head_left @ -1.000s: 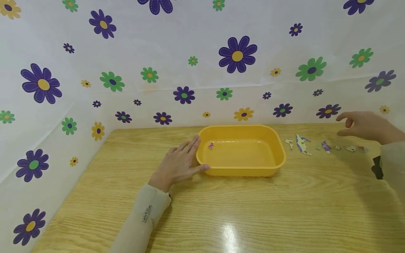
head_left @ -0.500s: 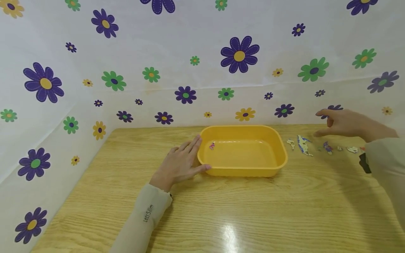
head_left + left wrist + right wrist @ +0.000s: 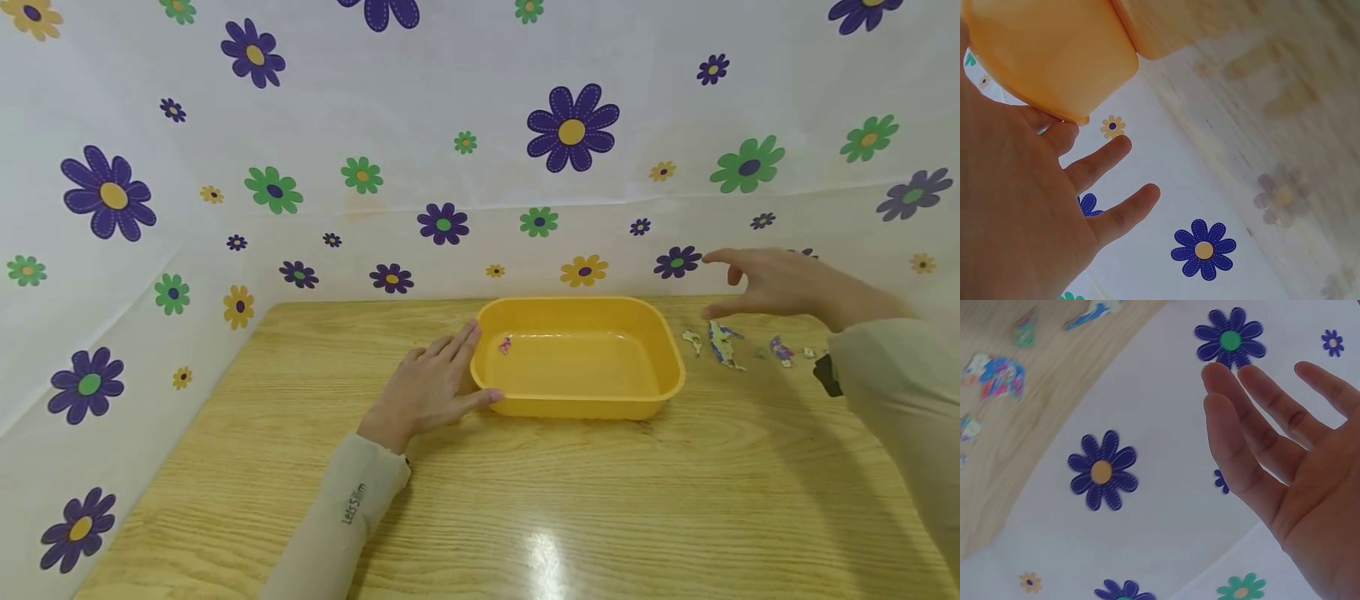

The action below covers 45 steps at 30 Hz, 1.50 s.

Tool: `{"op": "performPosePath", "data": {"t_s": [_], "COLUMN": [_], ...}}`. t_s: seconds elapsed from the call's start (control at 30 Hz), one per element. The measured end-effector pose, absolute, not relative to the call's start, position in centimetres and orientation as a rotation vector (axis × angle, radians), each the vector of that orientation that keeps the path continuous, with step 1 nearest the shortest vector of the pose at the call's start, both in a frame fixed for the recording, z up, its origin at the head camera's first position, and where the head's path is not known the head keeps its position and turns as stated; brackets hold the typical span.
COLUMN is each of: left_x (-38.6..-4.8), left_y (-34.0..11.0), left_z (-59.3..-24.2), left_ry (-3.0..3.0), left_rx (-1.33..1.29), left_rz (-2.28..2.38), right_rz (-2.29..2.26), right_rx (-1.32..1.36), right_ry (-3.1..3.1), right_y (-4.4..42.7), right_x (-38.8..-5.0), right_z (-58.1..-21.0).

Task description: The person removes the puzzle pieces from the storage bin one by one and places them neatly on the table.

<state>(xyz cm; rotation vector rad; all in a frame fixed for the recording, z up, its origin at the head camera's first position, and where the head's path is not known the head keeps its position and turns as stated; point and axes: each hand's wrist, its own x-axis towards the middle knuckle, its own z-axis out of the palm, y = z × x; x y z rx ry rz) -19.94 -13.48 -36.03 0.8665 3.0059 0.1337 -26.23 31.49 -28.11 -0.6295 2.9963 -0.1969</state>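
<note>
A yellow plastic basin (image 3: pixel 577 367) stands on the table. Inside it, near its left end, lies a small pink piece (image 3: pixel 506 344). My left hand (image 3: pixel 420 392) rests against the basin's left end with fingers extended, the thumb at the front rim. In the left wrist view, fingertips touch the basin's edge (image 3: pixel 1085 119). My right hand (image 3: pixel 783 285) hovers above the table right of the basin, thumb and fingers apart, holding nothing. Below it lie a pale small piece (image 3: pixel 692 340), a larger blue-and-cream piece (image 3: pixel 724 344) and a purple-pink piece (image 3: pixel 781 351), resembling stickers or cutouts.
The right wrist view shows a multicoloured piece (image 3: pixel 1004 378) and a green-pink piece (image 3: pixel 1024 328) on the wood. A white flower-patterned sheet (image 3: pixel 495 183) rises behind and left of the wooden table (image 3: pixel 570 492). The right sleeve (image 3: pixel 892 375) covers part of the table.
My right hand has moved left, from above the far-right pieces toward the basin, its fingers staying apart. My left hand stays at the basin. The head view has shifted slightly.
</note>
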Motion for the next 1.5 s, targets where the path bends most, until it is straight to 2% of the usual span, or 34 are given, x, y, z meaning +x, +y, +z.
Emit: {"op": "performPosePath", "data": {"t_s": [0.6,1.0,1.5], "left_x": [-20.0,-20.0,-20.0], "left_y": [-13.4,-13.6,-13.4], "left_z": [-35.9,-36.0,-35.8], "left_ry": [3.002,2.996,2.994], "left_rx": [0.873,0.875,0.842], "left_rz": [0.135,0.131,0.127], "right_rz": [-0.353,-0.469,-0.514], "right_rx": [-0.835,-0.845,-0.972], "right_ry": [2.957,2.829,2.758], "right_y": [25.4,21.5,17.3], "right_x": [-26.4,-26.6,-27.2], "right_z": [-27.4,-27.4,-28.4]}}
